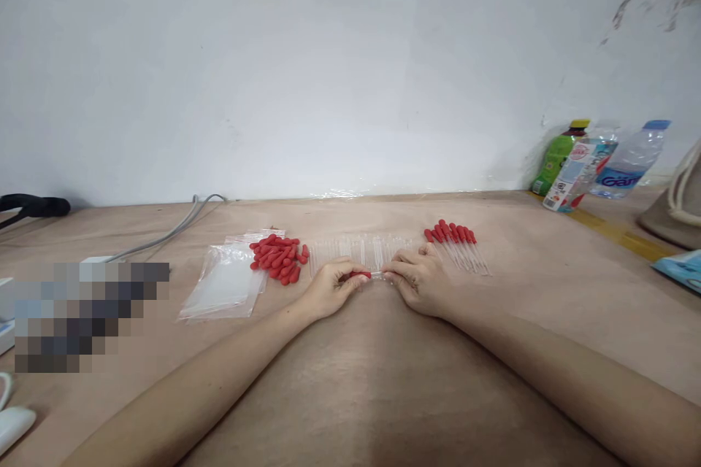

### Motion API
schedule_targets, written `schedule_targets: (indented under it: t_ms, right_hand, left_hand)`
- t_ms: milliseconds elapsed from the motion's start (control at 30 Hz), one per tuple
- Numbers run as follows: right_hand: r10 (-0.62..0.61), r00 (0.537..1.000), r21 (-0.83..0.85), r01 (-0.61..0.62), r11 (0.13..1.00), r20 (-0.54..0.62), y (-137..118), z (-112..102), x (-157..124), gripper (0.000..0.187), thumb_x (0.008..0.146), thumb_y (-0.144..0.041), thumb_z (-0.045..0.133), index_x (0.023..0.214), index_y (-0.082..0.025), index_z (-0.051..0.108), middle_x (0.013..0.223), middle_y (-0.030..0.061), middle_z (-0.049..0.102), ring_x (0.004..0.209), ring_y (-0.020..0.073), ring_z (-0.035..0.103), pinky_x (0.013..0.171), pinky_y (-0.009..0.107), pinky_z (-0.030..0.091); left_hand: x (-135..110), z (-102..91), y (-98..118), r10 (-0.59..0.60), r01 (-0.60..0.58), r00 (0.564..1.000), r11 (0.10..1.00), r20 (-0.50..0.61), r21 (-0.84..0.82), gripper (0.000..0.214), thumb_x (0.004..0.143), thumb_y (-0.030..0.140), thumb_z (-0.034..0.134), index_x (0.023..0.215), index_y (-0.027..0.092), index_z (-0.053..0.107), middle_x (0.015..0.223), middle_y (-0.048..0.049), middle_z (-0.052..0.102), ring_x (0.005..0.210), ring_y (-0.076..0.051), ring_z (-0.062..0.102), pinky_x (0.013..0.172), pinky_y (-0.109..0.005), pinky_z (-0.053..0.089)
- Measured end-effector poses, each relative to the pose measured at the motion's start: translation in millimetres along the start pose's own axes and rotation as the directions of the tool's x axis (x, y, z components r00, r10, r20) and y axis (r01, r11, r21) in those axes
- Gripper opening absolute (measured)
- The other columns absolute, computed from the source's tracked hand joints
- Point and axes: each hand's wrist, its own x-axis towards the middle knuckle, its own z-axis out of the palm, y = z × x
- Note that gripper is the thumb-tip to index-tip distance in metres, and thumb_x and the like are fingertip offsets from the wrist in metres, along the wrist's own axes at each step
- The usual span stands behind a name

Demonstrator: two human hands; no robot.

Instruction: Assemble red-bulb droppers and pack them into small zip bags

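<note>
My left hand [330,286] pinches a red rubber bulb [361,274] at the table's middle. My right hand [417,278] pinches a clear glass tube [377,275] whose end meets that bulb. Just behind my fingers lies a row of several bare clear tubes [358,248]. A pile of loose red bulbs [279,257] sits to the left of them. To the right lie several finished droppers with red bulbs [457,242], side by side.
Clear plastic bags [224,283] lie left of the bulbs. A grey cable [169,232] runs along the back left. Three bottles [594,164] stand at the back right by the wall, with a beige bag [679,208] beside them.
</note>
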Motion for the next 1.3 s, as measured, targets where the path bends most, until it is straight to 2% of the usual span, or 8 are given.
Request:
schedule_targets:
  t_ms: [400,667,900,1067,1133,1233,1267,1300]
  right_hand:
    - [-0.028,1.000,0.068,0.027,0.997,0.012,-1.4,8.9,-0.7,0.024,0.086,-0.021,0.038,0.080,-0.017,0.060,0.070,0.0015,0.059,0.061,0.0108,0.048,0.065,0.028,0.024]
    - [-0.007,0.991,0.041,0.002,0.999,0.131,-7.0,5.2,2.1,0.027,0.087,-0.022,0.036,0.077,-0.017,0.060,0.070,0.0016,0.060,0.058,0.0104,0.047,0.066,0.028,0.023]
    - [0.040,0.960,0.058,-0.058,0.997,0.276,-10.0,2.2,4.9,0.027,0.087,-0.021,0.034,0.077,-0.016,0.058,0.072,0.0016,0.060,0.061,0.0109,0.048,0.067,0.028,0.023]
    - [0.031,0.950,0.046,-0.048,0.998,0.309,-15.4,-7.8,8.8,0.029,0.089,-0.023,0.032,0.078,-0.017,0.058,0.076,0.0023,0.061,0.068,0.0119,0.051,0.070,0.028,0.026]
    - [0.028,0.950,0.016,-0.034,0.999,0.312,-15.7,-14.0,12.1,0.027,0.087,-0.022,0.034,0.079,-0.018,0.060,0.079,0.0028,0.062,0.073,0.0131,0.052,0.073,0.029,0.027]
    - [0.172,0.942,-0.059,-0.162,0.985,0.287,-4.4,-23.0,17.9,0.026,0.083,-0.023,0.038,0.076,-0.019,0.062,0.076,0.0026,0.064,0.073,0.0146,0.054,0.070,0.027,0.029]
    - [0.273,0.926,-0.090,-0.259,0.962,0.262,3.1,-25.7,19.6,0.027,0.082,-0.025,0.038,0.074,-0.020,0.063,0.072,0.0024,0.064,0.069,0.0143,0.054,0.066,0.026,0.030]
    - [0.398,0.887,-0.118,-0.380,0.917,0.235,12.1,-28.2,20.7,0.028,0.082,-0.027,0.038,0.071,-0.020,0.063,0.068,0.0024,0.063,0.064,0.0140,0.054,0.060,0.025,0.029]
  left_hand:
    - [-1.3,3.4,-2.3,0.026,-0.025,1.000,0.996,-0.005,0.086,0.018,0.082,0.028,0.049,0.085,0.016,0.061,0.078,-0.0039,0.061,0.071,-0.014,0.055,0.064,-0.024,0.043]
    - [-2.7,6.2,-4.2,0.109,-0.113,0.993,0.982,0.035,0.150,0.019,0.083,0.027,0.047,0.088,0.015,0.060,0.080,-0.0043,0.059,0.073,-0.013,0.054,0.065,-0.024,0.043]
    - [-2.9,6.8,-6.7,0.161,-0.169,0.985,0.969,0.057,0.179,0.017,0.084,0.025,0.045,0.089,0.016,0.060,0.078,-0.0027,0.058,0.071,-0.013,0.053,0.065,-0.024,0.043]
    - [-1.5,1.3,-4.0,0.204,-0.212,0.977,0.949,0.061,0.234,0.018,0.085,0.025,0.045,0.091,0.016,0.060,0.079,-0.0036,0.059,0.073,-0.013,0.054,0.067,-0.025,0.043]
    - [-2.3,-1.4,-4.2,0.237,-0.232,0.971,0.932,0.014,0.279,0.018,0.084,0.026,0.047,0.095,0.017,0.058,0.084,-0.0046,0.060,0.078,-0.015,0.054,0.072,-0.027,0.044]
    - [-5.1,-3.7,-6.3,0.254,-0.193,0.959,0.908,-0.124,0.372,0.033,0.080,0.028,0.054,0.111,0.018,0.050,0.102,-0.0077,0.056,0.096,-0.019,0.050,0.085,-0.034,0.041]
    - [-6.1,-3.9,-7.3,0.242,-0.165,0.958,0.903,-0.154,0.397,0.038,0.078,0.028,0.055,0.114,0.019,0.048,0.106,-0.0083,0.053,0.100,-0.021,0.048,0.087,-0.035,0.040]
    - [-7.0,-3.7,-8.3,0.226,-0.140,0.961,0.898,-0.163,0.417,0.040,0.077,0.027,0.056,0.115,0.019,0.047,0.108,-0.0084,0.052,0.102,-0.021,0.047,0.088,-0.036,0.039]
